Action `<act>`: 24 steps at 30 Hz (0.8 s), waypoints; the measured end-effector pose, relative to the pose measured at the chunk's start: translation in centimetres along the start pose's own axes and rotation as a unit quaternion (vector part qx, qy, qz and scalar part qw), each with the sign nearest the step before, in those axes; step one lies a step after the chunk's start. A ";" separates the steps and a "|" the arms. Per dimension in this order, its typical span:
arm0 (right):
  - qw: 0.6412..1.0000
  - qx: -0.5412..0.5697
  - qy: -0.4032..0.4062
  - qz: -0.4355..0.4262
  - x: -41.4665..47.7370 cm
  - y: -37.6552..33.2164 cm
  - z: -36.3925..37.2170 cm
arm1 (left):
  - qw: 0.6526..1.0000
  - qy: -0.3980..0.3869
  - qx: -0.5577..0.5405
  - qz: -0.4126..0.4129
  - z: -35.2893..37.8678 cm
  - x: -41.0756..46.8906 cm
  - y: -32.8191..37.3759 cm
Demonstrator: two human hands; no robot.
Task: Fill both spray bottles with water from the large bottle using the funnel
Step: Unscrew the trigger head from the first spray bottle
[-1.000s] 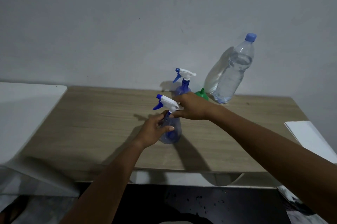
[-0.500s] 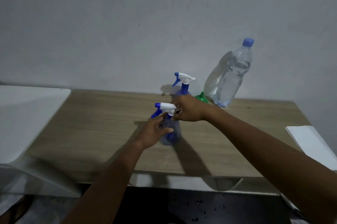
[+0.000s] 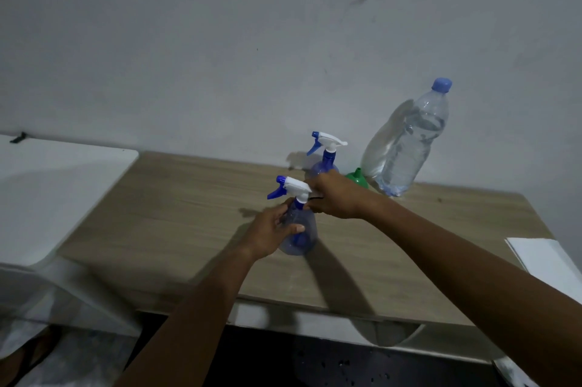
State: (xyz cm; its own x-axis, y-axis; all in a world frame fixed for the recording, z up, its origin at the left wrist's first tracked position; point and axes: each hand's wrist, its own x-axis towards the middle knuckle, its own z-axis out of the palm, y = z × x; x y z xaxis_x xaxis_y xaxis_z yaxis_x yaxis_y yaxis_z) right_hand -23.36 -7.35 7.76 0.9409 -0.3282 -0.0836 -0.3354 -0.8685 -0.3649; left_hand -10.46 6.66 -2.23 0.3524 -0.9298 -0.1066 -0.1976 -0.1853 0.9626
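Two grips held near spray bottle (image 3: 300, 240), left grip (image 3: 271, 232) round its body, right grip (image 3: 333, 197) pinching its sprayer head (image 3: 294, 186); far spray bottle (image 3: 327, 155), green funnel (image 3: 357, 177), water bottle (image 3: 406, 147) behind

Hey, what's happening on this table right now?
A person's left hand holds the body of the near spray bottle, while the right hand grips its trigger head, probably to unscrew it. The second spray bottle, green funnel and capped large water bottle sit behind, by the wall, on the wooden table.

Arms stretched forward, left grip (image 3: 271, 230) and right grip (image 3: 335, 197) curled, close together.
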 end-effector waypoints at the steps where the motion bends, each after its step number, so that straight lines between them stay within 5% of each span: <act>1: 1.000 -0.001 -0.006 0.004 0.1 0.1 0.0 | 1.000 0.002 -0.001 0.001 -0.1 0.0 0.0; 12: 0.999 -0.019 0.027 0.006 0.9 -0.1 0.3 | 1.000 0.001 0.010 0.009 -0.3 0.4 -0.3; 24: 0.999 0.002 -0.033 -0.026 1.7 0.4 -0.9 | 0.999 -0.008 0.034 0.000 -0.5 0.5 0.0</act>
State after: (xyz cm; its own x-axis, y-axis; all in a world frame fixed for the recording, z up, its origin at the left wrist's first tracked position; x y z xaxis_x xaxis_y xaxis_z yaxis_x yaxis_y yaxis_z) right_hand -21.92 -8.56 8.35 0.9581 -0.2577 -0.1253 -0.2862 -0.8824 -0.3734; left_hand -9.84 6.35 -2.16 0.3369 -0.9350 -0.1108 -0.2596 -0.2054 0.9436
